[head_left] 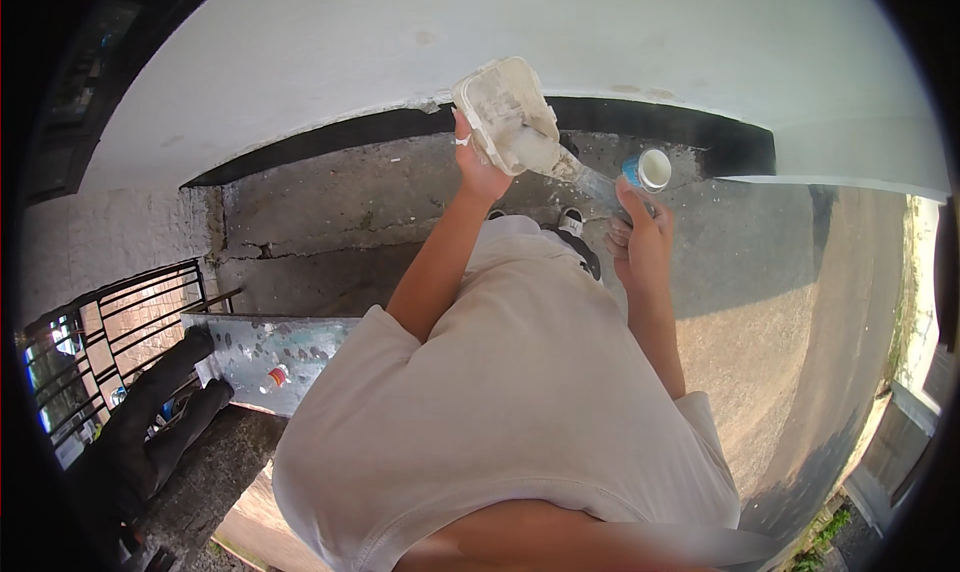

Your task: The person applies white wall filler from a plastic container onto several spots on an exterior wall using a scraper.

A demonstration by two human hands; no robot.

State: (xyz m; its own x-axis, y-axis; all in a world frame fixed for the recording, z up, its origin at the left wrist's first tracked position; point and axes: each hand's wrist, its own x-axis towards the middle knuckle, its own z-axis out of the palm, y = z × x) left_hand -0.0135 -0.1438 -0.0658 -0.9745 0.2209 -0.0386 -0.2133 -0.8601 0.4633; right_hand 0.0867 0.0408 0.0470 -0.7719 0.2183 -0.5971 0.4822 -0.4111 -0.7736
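Note:
My left hand is closed on a square white plastic tub, tilted so that its smeared inside shows. Whitish paste sits at the tub's near right side, and a white smear marks a finger of this hand. My right hand grips a putty knife, its handle mostly hidden by the fingers. The knife's paste-coated end reaches the tub's right side. Just beyond the right fingers appears a round blue-and-white container, open at the top; whether the hand touches it I cannot tell.
A white wall with a dark base strip rises ahead. Grey concrete floor lies below. At the left stand a paint-spotted metal surface bearing a small red-and-white object, a black railing and a person's dark-clothed legs.

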